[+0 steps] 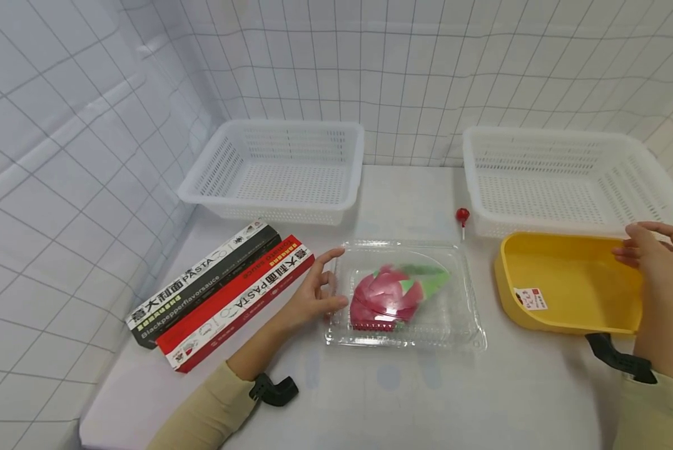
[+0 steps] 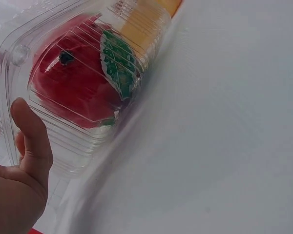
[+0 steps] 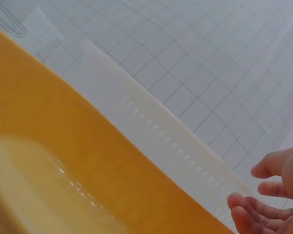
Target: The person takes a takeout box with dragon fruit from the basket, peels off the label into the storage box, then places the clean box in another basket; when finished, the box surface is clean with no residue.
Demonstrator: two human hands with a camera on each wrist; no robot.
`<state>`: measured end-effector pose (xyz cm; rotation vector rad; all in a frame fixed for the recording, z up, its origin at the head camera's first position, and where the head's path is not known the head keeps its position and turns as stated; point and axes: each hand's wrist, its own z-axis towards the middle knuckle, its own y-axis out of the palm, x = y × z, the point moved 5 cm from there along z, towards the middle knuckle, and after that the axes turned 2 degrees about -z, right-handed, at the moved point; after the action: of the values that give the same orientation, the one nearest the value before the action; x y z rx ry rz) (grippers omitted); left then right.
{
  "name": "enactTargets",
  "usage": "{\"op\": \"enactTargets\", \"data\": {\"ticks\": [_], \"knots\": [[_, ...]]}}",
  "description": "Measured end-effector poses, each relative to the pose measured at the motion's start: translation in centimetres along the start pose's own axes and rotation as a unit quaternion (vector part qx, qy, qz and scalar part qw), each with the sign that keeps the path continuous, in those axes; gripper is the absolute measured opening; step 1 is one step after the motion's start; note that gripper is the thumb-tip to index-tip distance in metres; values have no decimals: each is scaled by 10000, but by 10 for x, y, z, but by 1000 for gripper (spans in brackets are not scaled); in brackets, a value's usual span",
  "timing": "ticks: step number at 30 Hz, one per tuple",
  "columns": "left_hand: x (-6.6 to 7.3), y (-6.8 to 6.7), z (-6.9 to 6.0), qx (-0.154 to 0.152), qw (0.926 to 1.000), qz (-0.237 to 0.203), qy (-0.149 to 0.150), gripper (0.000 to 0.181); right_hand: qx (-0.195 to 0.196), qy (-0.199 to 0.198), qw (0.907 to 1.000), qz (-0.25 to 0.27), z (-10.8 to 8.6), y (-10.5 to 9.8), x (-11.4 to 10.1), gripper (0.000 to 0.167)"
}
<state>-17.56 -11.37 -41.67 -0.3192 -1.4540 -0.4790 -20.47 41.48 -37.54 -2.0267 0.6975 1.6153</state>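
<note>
in the head view, a clear plastic box (image 1: 466, 328) lies on the white table (image 1: 364, 412), between the two hands, with a pink and green fruit-like item (image 1: 389, 294) inside it. the left hand (image 1: 311, 297) is at the box's left edge, its index finger and thumb spread apart along that side (whether the fingertips press on the plastic, i cannot tell). left of that hand, two long pasta boxes lie slanted side by side: a black and white one (image 1: 207, 281) and a red and white one (image 1: 241, 303). the right hand (image 1: 660, 256) hangs over the right end of a yellow basin (image 1: 578, 281), fingers loosely bent. a small label (image 1: 530, 299) sits on the basin's inner wall. behind stand two white perforated baskets, one on the left (image 1: 291, 181) and one on the right (image 1: 545, 194), and a red lollipop (image 1: 463, 216) lies just beside the right one.

in the left wrist view, the thumb and fingers curve by the edge of the clear box, apart from one another. through its ribbed wall shows a red rounded shape with a green leaf-like patch (image 2: 118, 63).

in the right wrist view, the right hand is at the lower right, thumb away from the relaxed fingers, near the basin's rim. the right basket's wall stands just beyond the basin, with the gridded backdrop (image 3: 200, 73) behind.
</note>
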Motion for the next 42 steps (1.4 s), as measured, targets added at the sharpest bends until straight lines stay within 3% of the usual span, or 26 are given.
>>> {"op": "enactTargets", "data": {"ticks": [5, 9, 14, 18, 25, 30, 37, 42], "knots": [[0, 1, 0, 93, 9998, -78, 185, 90, -580, -7, 9979, 283, 3, 6, 5, 39], [0, 3, 0, 107, 9989, -249, 376, 86, -714, 142, 9931, 914, 4, 7, 8, 52], [-1, 3, 1, 183, 9975, -447, 525, 76, -603, 451, 9748, 2099, 7, 4, 12, 50], [-2, 3, 1, 307, 9961, -605, 566, 76, -528, 540, 9621, 2619, 10, 3, 13, 44], [-1, 0, 3, 423, 9906, -1041, 777, 69, -491, 424, 9621, 2649, 9, 4, 12, 42], [5, -1, 4, 578, 9892, -1021, 882, 69, -492, 357, 9655, 2530, 8, 4, 11, 43], [15, 6, 9, 790, 9878, -1028, 861, 70, -607, 192, 9647, 2555, 6, 4, 10, 43], [24, 10, 17, 946, 9842, -1274, 786, 67, -559, 176, 9723, 2263, 6, 5, 10, 47]]}}
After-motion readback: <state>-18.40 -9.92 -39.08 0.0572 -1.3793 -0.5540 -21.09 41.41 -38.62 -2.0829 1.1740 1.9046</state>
